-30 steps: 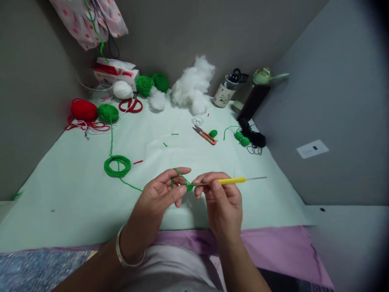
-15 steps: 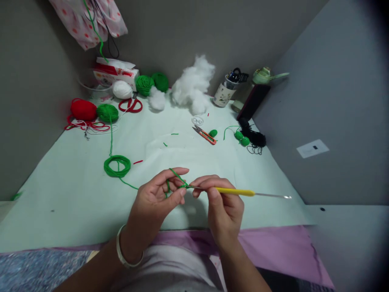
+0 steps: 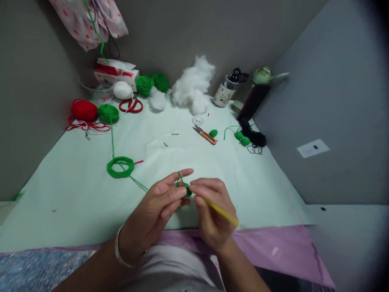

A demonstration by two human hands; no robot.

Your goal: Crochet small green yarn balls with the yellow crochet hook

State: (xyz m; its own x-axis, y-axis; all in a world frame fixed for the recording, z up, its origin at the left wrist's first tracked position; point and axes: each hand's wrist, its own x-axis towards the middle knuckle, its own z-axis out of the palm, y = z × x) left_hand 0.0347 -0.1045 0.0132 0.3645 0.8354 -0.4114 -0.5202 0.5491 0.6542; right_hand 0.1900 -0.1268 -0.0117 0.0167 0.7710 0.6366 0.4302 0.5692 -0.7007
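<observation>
Between the thumb and fingers of my left hand [image 3: 165, 196] is a small green crochet piece [image 3: 188, 191], partly hidden by the fingertips. Green yarn loops over the raised left index finger and runs back to a loose coil of green yarn [image 3: 120, 167] on the table. My right hand [image 3: 214, 211] is closed around a crochet hook with a yellow handle [image 3: 223, 213], its back end slanting down to the right. The hook's tip is hidden at the crochet piece, where the fingertips of both hands nearly meet.
Orange thread snips [image 3: 205, 135] lie mid-table beside a small green crocheted ball [image 3: 213, 133]. White stuffing [image 3: 194, 87] is heaped at the back. Red yarn [image 3: 84, 110], a green ball [image 3: 108, 113] and red-handled scissors [image 3: 131, 106] are at left; black yarn [image 3: 257, 138] is at right.
The yellow hook has swung from nearly level to slanting down toward me. My left hand has turned slightly and shifted right. The coil of green yarn has been pulled a little to the right.
</observation>
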